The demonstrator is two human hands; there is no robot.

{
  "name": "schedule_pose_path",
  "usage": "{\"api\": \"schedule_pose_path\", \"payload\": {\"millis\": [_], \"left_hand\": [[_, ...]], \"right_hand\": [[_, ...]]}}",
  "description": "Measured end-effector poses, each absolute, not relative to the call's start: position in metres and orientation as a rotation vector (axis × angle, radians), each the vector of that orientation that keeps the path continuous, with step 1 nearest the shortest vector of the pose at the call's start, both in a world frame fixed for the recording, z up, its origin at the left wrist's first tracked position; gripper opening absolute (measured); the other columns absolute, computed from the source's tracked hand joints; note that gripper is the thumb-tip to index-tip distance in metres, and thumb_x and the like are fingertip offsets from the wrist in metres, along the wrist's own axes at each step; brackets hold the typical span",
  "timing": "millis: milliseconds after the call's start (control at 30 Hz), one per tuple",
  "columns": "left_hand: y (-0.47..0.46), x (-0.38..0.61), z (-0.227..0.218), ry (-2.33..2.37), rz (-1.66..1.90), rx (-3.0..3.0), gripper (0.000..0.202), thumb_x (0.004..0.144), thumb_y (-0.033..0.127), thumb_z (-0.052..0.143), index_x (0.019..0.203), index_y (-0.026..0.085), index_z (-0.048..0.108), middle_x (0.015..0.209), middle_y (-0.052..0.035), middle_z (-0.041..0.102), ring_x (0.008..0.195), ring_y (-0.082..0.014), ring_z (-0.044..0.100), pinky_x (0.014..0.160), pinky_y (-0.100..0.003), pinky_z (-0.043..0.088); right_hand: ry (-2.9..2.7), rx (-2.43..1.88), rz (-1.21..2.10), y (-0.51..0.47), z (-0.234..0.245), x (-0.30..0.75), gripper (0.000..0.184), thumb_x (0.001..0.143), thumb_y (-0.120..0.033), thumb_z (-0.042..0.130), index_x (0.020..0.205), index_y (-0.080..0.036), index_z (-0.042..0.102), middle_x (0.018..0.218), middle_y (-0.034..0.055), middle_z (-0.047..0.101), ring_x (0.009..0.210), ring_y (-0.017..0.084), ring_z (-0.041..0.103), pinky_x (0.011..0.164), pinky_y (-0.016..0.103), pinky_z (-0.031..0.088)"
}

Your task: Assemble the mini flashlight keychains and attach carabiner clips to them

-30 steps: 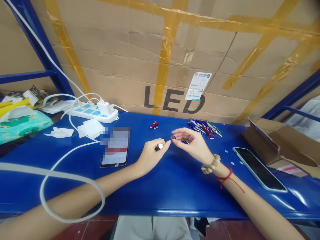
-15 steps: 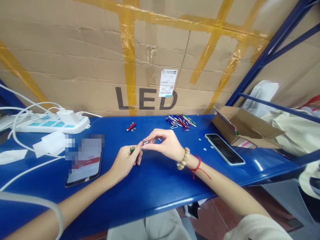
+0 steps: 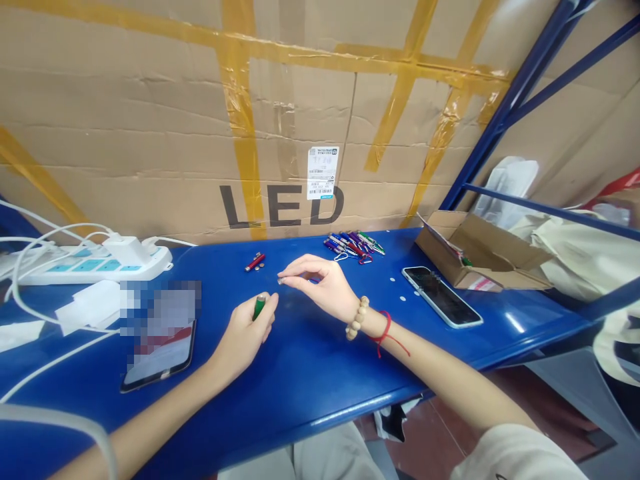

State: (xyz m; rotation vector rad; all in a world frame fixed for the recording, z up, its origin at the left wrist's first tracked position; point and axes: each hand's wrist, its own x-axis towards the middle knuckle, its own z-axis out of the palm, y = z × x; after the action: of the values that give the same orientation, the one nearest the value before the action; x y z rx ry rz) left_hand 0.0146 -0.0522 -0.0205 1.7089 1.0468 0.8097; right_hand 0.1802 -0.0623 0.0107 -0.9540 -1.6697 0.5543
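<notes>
My left hand (image 3: 249, 328) is closed around a green mini flashlight (image 3: 259, 307), whose silvery end shows above the fingers. The rest of its body is hidden in the palm. Just right of it and slightly higher, my right hand (image 3: 324, 283) pinches a small silvery piece (image 3: 281, 281) between thumb and fingertips; it could be a button cell, but is too small to tell. The hands are apart. Beyond them on the blue table (image 3: 310, 373) lies a red mini flashlight (image 3: 255, 263) with a few small round pieces (image 3: 259, 267) beside it.
Several coloured mini flashlights with carabiner clips (image 3: 354, 247) lie piled at the back. A white-edged phone (image 3: 443, 297) and an open cardboard box (image 3: 480, 257) are at right. At left are another phone (image 3: 160, 353), a power strip (image 3: 95, 265) and loose white cables.
The hands have separated: my left hand moved left and slightly down with the green mini flashlight, and my right hand holds the silvery piece away from it. The view has shifted slightly.
</notes>
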Motion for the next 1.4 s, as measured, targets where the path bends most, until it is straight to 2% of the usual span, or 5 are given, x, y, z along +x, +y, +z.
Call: {"api": "schedule_pose_path", "payload": {"millis": [367,667,933,1200,1400], "left_hand": [[-0.050,0.018,-0.019,1.088,0.890,2.076,0.025,0.086,0.037,0.040,0.067,0.020,0.040,0.069,0.0030,0.041,0.068,-0.0139,0.044,0.066,-0.027,0.038],[-0.050,0.012,-0.025,1.012,0.786,2.078,0.023,0.085,0.035,0.038,0.071,0.019,0.049,0.066,0.0012,0.051,0.059,-0.0134,0.045,0.058,-0.024,0.033],[-0.055,0.012,-0.028,1.165,0.566,2.158,0.039,0.078,0.029,0.042,0.042,0.019,0.032,0.041,0.0042,0.031,0.042,-0.0096,0.026,0.047,-0.024,0.017],[-0.063,0.015,-0.019,1.307,0.293,2.367,0.039,0.086,0.026,0.035,0.062,0.016,0.064,0.058,-0.0075,0.063,0.056,-0.0199,0.057,0.053,-0.027,0.025],[-0.064,0.016,-0.019,1.372,0.192,2.393,0.039,0.088,0.024,0.034,0.076,0.014,0.070,0.072,-0.0122,0.070,0.070,-0.0252,0.064,0.056,-0.029,0.028]], "right_hand": [[-1.775,-0.963,0.375,-0.066,0.010,0.179,0.015,0.077,-0.034,0.065,0.076,-0.021,0.072,0.077,0.0030,0.070,0.071,0.014,0.062,0.061,0.026,0.047],[-1.964,-0.928,0.310,-0.065,0.002,0.177,0.014,0.077,-0.032,0.065,0.073,-0.021,0.071,0.073,0.0030,0.069,0.070,0.015,0.061,0.069,0.029,0.047],[-2.264,-1.006,0.314,-0.069,0.007,0.183,0.026,0.081,-0.042,0.058,0.074,-0.019,0.068,0.075,0.0016,0.066,0.067,0.011,0.059,0.058,0.021,0.041],[-2.346,-1.023,0.371,-0.070,0.005,0.188,0.028,0.084,-0.041,0.054,0.074,-0.018,0.068,0.075,0.0014,0.068,0.066,0.010,0.059,0.060,0.019,0.039],[-2.247,-1.130,0.498,-0.072,0.001,0.182,0.031,0.081,-0.044,0.059,0.068,-0.017,0.067,0.069,0.0023,0.066,0.061,0.010,0.057,0.057,0.020,0.039]]}}
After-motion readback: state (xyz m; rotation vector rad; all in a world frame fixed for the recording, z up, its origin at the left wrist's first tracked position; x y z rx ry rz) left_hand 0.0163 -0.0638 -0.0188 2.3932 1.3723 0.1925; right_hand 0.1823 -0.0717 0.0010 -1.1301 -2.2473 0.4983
